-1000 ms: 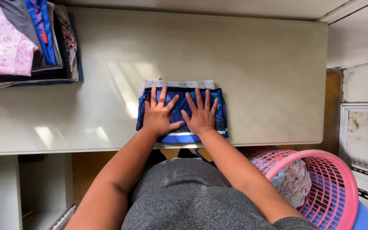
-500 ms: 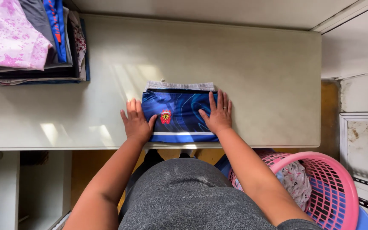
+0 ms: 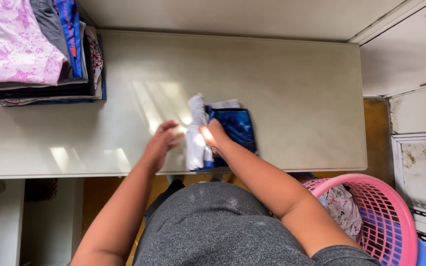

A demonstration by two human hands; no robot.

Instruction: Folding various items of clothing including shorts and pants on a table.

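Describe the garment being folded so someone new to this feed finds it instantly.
Start at the long pale table and look to the middle of its near edge. There lies a small blue garment, partly folded, its white side turned up along the left, under the right hand. Unlike the tall stack of folded clothes at the far left corner, it lies alone and flat.

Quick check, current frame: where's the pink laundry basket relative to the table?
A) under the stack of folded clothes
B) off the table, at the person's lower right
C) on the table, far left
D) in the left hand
B: the pink basket sits below the table edge at the lower right of the view, beside the right arm, with some cloth inside it.
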